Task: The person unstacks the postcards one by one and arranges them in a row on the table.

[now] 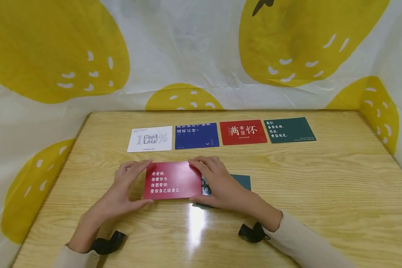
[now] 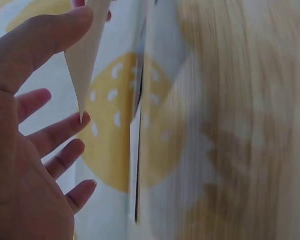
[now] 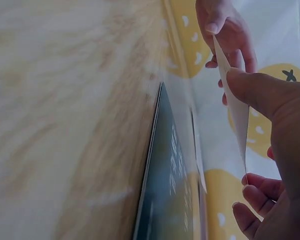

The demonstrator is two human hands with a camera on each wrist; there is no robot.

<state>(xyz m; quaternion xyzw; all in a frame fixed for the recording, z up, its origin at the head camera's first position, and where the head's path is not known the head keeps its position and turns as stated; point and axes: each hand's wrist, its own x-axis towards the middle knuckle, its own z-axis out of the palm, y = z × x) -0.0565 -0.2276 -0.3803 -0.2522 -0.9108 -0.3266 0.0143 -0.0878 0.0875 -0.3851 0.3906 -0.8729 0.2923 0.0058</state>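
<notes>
A crimson card (image 1: 172, 180) with white Chinese lettering is held level above the table between both hands. At its left end, my left hand (image 1: 120, 191) pinches it with the thumb on the near edge and a fingertip on the far edge. My right hand (image 1: 217, 182) grips the other end the same way, its thumb (image 3: 245, 90) and fingertips on opposite edges. Seen from the left wrist, the card's pale underside (image 2: 82, 55) tilts toward the camera. Under the right hand a dark green card (image 1: 242, 181) lies on the table, partly covered by hand and crimson card.
Beyond the hands, a row of cards lies on the wooden table (image 1: 321, 186): white "Good Luck" (image 1: 149, 139), blue (image 1: 197, 136), red (image 1: 243, 132) and green (image 1: 289, 130). A white cloth with yellow fruit print (image 1: 187, 48) hangs behind and at the sides. Black straps circle both wrists.
</notes>
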